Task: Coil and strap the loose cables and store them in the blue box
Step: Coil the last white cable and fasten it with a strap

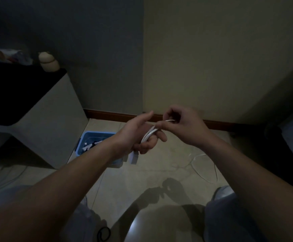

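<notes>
My left hand (138, 135) holds a coiled white cable (148, 135), its lower fingers curled round the loops while the index finger points out straight. A white plug end (133, 157) hangs below that hand. My right hand (180, 126) pinches a strand of the same cable (168, 121) just right of the coil. The blue box (89, 137) sits on the floor behind my left forearm, with white and dark cables inside it. Another loose white cable (203, 170) lies on the floor to the right.
A white cabinet (54, 119) with a dark top stands at the left, right beside the blue box. A small beige figure (48, 62) and clutter sit on it. A dark loop (103, 233) lies on the floor near my knees. Dark furniture (292, 137) is at the right.
</notes>
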Demonstrator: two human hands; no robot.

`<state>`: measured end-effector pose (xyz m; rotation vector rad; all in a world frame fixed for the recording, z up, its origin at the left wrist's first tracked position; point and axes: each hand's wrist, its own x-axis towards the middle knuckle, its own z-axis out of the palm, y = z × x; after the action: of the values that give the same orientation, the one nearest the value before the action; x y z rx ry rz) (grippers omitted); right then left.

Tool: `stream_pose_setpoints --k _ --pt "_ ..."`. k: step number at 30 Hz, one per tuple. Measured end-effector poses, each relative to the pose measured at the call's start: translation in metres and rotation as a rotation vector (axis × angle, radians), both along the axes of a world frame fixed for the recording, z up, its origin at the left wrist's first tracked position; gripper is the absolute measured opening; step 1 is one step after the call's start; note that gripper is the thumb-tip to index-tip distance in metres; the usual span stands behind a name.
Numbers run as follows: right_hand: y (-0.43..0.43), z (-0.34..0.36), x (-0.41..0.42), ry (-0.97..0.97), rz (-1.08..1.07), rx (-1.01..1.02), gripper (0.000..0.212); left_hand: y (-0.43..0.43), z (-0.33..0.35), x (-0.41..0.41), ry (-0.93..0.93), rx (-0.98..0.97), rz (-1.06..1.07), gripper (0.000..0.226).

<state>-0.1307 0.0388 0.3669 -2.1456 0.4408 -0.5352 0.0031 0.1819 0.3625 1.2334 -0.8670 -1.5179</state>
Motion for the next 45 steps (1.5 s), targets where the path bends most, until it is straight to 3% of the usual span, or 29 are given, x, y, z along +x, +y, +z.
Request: stream_pose_setpoints --k 3,10,17,21,26,29,33,35,45 --pt "-0.006 -0.01 0.002 0.017 0.02 0.097 0.015 0.001 0.006 0.001 0.223 0.044 0.072 0.059" --pt "0.002 -0.024 0.004 0.269 0.166 0.338 0.03 0.011 0.01 0.012 0.504 -0.105 0.318 0.041" --pt "0.027 -0.028 0.01 0.531 0.268 0.131 0.028 0.015 0.005 0.025 0.7 -0.203 0.559 0.047" --pt "0.038 -0.027 0.012 0.588 0.358 -0.041 0.036 0.014 0.0 0.027 0.561 -0.194 0.66 0.072" --pt "0.043 -0.014 0.012 0.411 0.272 -0.169 0.028 0.005 -0.001 0.026 0.242 -0.065 0.621 0.083" --pt "0.042 -0.006 0.008 0.32 0.217 -0.096 0.019 -0.002 -0.002 0.018 0.176 -0.02 0.587 0.076" --pt "0.039 0.004 0.003 0.122 0.145 0.293 0.009 -0.009 -0.009 0.006 0.051 0.038 0.479 0.079" --pt "0.038 0.008 0.0 0.034 0.114 0.392 0.008 -0.009 -0.009 0.0 -0.038 -0.004 0.359 0.076" --pt "0.013 0.004 -0.002 -0.081 -0.073 0.371 0.01 -0.003 0.002 -0.008 -0.088 -0.009 0.113 0.078"
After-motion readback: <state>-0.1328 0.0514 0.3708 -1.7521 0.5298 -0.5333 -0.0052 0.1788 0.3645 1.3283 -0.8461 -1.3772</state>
